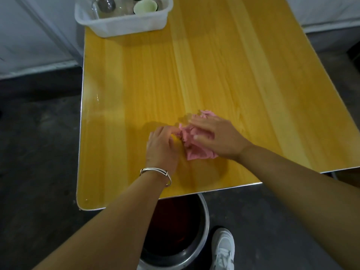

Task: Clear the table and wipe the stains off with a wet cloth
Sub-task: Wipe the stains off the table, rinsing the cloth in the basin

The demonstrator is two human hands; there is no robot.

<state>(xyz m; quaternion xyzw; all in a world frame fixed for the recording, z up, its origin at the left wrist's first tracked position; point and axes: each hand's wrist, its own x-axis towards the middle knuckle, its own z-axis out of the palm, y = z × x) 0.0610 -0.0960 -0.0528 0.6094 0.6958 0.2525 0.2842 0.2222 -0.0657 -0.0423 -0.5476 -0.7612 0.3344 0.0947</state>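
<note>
A crumpled pink cloth (191, 151) lies on the yellow wooden table (224, 75) near its front edge. My right hand (216, 138) rests flat on top of the cloth, fingers spread and pressing it down. My left hand (162, 149), with a silver bangle on the wrist, pinches the cloth's left edge with its fingertips. Faint wet patches show on the tabletop just left of the cloth and along the table's left side.
A white plastic tub (124, 23) holding glasses and a pale green cup (145, 6) sits on the far left corner of the table. Below the table's front edge stands a metal basin (202, 240) of dark water, beside a white shoe (223, 248).
</note>
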